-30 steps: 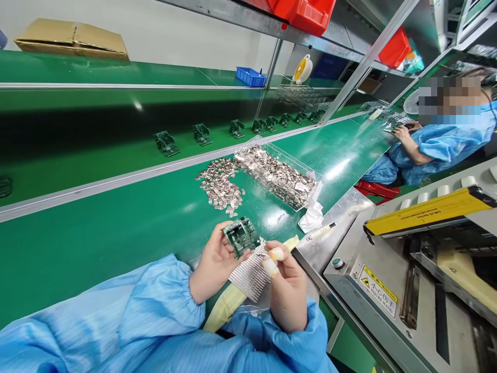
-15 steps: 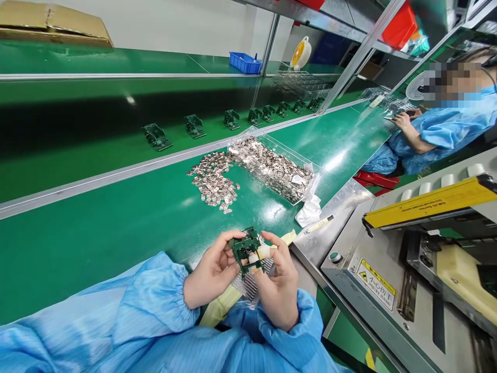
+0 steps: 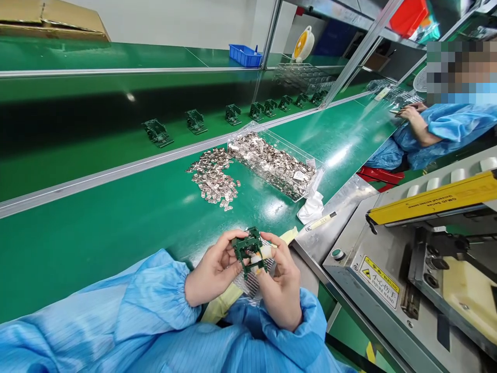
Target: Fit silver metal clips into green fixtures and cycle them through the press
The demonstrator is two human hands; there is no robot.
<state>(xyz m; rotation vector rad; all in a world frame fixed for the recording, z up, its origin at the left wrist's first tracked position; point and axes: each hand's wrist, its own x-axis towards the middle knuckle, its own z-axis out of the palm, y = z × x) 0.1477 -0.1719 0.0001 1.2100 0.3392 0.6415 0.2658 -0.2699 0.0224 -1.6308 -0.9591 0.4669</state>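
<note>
Between my hands, above the bench's near edge, is a small dark green plastic frame [image 3: 245,248] with open sides and thin arms. My left hand [image 3: 213,270] pinches its left side between thumb and fingers. My right hand [image 3: 282,282] is closed on its right side; whitish covers show on some fingertips, and whether a small part sits under them I cannot make out. Below the hands lies a ribbed, clear-wrapped sheet [image 3: 248,286] with yellow strips. Ahead, a loose pile of small silvery metal pieces [image 3: 214,178] lies beside a clear tray [image 3: 312,173] full of similar pieces.
Several similar green frames [image 3: 196,122] stand in a row on the darker strip behind the rail. To the right is a grey metal machine [image 3: 349,248] with a yellow bar [image 3: 430,200]. A white cloth [image 3: 310,208] and a marker [image 3: 321,221] lie near it. A co-worker [image 3: 446,129] sits at far right.
The view has shifted slightly. The green frame has turned a little in my hands, which keep nearly the same grip on it. The pile and tray look the same.
</note>
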